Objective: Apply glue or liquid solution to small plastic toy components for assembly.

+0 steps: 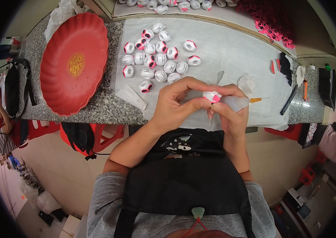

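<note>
1. Left hand (172, 102) and right hand (233, 115) pinch one glossy, rounded white-and-pink piece (211, 96), right of the scalloped red tray (63, 81).
2. The right also grips a translucent needle-tipped bottle (237, 104).
3. Crinkled paper (231, 47) lies bare farther right of the tray.

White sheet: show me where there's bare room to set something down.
The white sheet is bare between the loose white pieces and the red scraps, beyond the crumpled white scrap. Its left side is crowded with those pieces.

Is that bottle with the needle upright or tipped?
Tipped: held in the right hand, the cloudy bottle lies sideways, its orange nozzle pointing right.
</note>
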Tool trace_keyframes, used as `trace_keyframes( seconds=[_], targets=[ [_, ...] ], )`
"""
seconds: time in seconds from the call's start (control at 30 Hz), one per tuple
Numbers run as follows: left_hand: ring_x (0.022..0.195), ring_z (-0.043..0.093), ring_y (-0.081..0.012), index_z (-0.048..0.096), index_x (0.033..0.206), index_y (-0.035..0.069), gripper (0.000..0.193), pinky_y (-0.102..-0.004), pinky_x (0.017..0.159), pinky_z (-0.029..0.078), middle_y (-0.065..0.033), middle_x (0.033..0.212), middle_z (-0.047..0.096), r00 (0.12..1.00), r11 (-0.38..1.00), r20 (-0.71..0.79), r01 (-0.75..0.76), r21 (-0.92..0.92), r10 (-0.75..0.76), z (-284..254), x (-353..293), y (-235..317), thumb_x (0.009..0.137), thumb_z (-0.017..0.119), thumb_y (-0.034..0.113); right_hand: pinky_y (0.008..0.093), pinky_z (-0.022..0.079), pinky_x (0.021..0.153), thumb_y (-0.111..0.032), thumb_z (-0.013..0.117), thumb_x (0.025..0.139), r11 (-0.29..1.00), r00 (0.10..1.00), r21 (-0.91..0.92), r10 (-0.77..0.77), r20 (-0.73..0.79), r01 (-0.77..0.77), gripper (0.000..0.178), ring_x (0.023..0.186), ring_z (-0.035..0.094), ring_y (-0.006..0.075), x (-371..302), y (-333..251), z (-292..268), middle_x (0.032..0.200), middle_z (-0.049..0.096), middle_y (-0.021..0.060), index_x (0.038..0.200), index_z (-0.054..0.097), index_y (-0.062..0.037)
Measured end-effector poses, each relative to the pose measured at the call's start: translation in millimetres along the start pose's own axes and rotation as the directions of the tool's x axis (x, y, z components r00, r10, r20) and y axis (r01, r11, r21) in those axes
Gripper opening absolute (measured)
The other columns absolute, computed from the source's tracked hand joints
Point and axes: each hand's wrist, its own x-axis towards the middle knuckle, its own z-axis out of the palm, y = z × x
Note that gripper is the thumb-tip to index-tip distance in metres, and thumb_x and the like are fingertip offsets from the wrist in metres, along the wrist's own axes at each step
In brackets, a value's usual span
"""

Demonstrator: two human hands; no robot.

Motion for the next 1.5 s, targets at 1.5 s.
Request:
trace_keyframes(
  seconds=[1.5],
  targets=[
    [0.089, 0.051, -0.0129, 0.043, 0.106, -0.002, 0.035, -0.0227, 0.077, 0.041, -0.0092, 0.099, 0.051, 0.982, 0.998, -0.184, 0.033, -0.058, -0.043, 2, 11, -2, 0.073, 0.053, -0.005, 0.0236, 0.041, 0.054, -0.01, 0.066, 0.061, 0.874, 0.826, -0.134, -0.485, -0.288, 0.467, 0.032, 0.063, 0.047, 0.0138, -10, -33, -8, 0.08, 0.045, 0.0085, 0.082, 0.042, -0.0048]
  ],
)
